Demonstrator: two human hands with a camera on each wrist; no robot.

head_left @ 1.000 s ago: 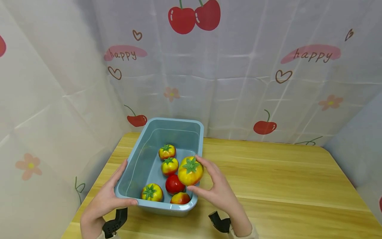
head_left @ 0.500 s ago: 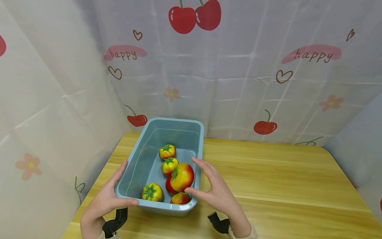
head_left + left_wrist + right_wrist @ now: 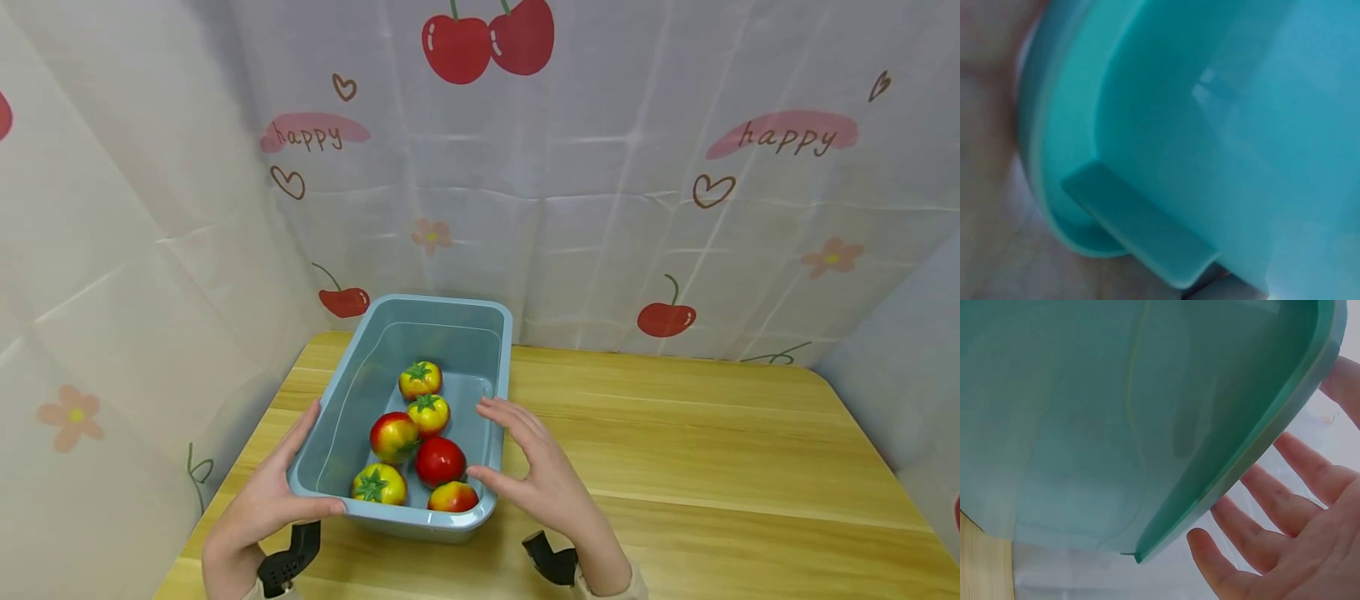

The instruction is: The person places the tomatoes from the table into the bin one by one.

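Note:
A blue plastic bin [image 3: 438, 518] sits on the table with several toy tomatoes inside. My left hand [image 3: 262, 500] grips its near left corner, thumb on the front rim and fingers along the left side. In the left wrist view the bin's rim [image 3: 1072, 119] lies against that hand. My right hand [image 3: 536, 467] is held over the right rim, fingers spread and holding nothing. Nearest to it is a red tomato [image 3: 440, 462]. Left of that lies a red-yellow tomato [image 3: 393, 437], tipped on its side. Yellow tomatoes with green tops [image 3: 379, 485] lie around them.
The wooden table [image 3: 697, 450] stretches to the right of the bin. A white printed curtain [image 3: 585, 250] hangs behind it, and another white sheet [image 3: 127, 275] runs along the left. Black wrist mounts [image 3: 551, 557] stick out beneath both hands.
My right hand has let go of the yellow-red tomato, which dropped into the bin and rolled left past the red one. The front-left tomato shifted slightly. My left hand stayed put.

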